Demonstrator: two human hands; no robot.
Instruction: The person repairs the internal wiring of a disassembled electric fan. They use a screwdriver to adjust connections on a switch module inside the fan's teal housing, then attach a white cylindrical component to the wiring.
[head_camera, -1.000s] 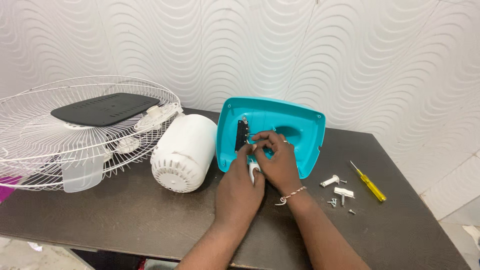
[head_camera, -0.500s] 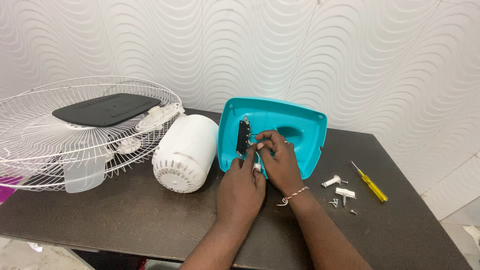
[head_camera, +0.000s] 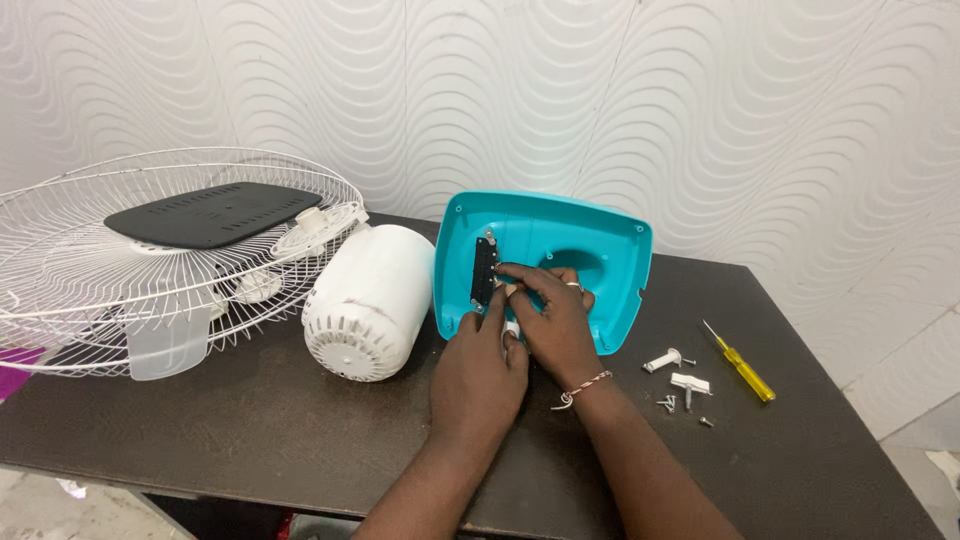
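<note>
The left hand (head_camera: 478, 372) is lying knuckles-up on the dark table (head_camera: 250, 430), fingers curled, its fingertips pressing the lower edge of the teal fan housing (head_camera: 600, 245); whether it is gripping anything beneath cannot be told. The right hand (head_camera: 556, 322) is resting inside the housing, fingers partly bent, fingertips touching the black switch strip (head_camera: 483, 272). A small white part between the hands is mostly hidden. The housing is standing tilted, just beside the white motor casing (head_camera: 368, 300). Left, a wire fan guard (head_camera: 120, 270) is being cut off by the frame. Right, a yellow screwdriver (head_camera: 742, 365) and small screws (head_camera: 668, 402) are lying apart.
</note>
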